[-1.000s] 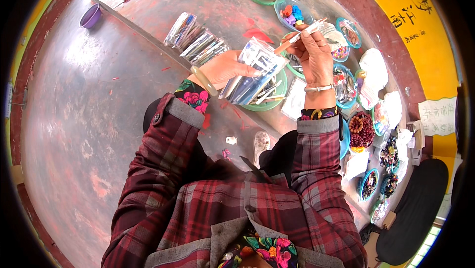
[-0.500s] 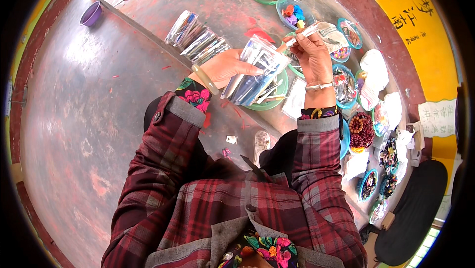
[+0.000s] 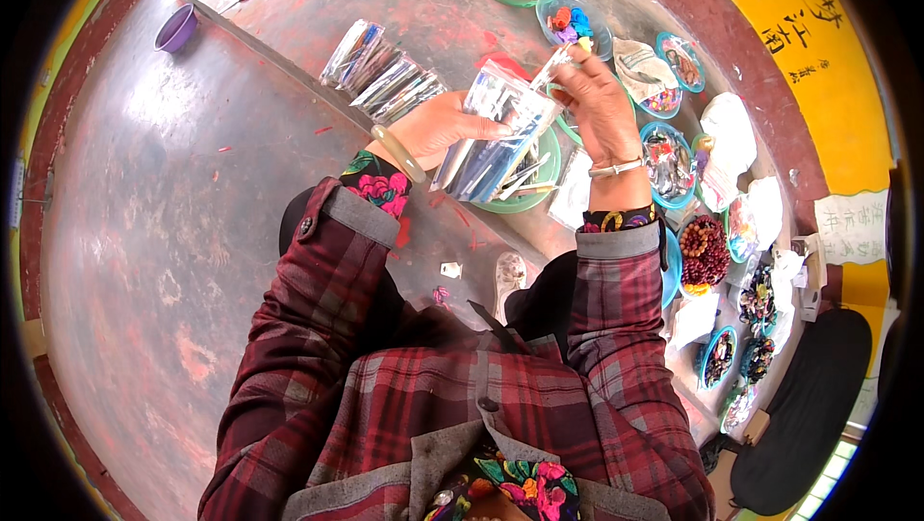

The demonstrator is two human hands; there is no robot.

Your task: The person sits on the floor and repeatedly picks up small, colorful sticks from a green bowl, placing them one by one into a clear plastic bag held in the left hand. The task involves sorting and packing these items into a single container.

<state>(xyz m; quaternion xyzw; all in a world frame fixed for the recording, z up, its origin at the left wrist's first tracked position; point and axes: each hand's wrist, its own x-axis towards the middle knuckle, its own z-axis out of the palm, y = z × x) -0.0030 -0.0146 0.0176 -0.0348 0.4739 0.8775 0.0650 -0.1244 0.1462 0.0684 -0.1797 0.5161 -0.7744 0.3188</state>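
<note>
My left hand (image 3: pixel 428 131) is closed on the near edge of a clear plastic bag (image 3: pixel 486 151), its thumb lying across the front. Slim blue, white and dark stick-like tools show through the plastic. At the bag's upper right corner, my right hand (image 3: pixel 602 102) pinches a narrow, shiny clear-and-white piece (image 3: pixel 551 67). Whether that piece is a separate packet or part of the bag, I cannot tell. Under the bag, and partly hidden by it, sits a green bowl (image 3: pixel 544 196) with a few slim sticks in it.
Two bundles of similar filled bags (image 3: pixel 397 78) lie on the floor beyond my left hand. Bowls of beads (image 3: pixel 703 256) and small parts line the right side. A purple basin (image 3: pixel 176 28) stands far left. A dark elongated cushion-like object (image 3: pixel 804 415) is at lower right.
My right hand has lowered slightly and turned. The slim piece it holds has come closer to the bag's top, and its brownish end no longer shows. My left hand is nearly still.
</note>
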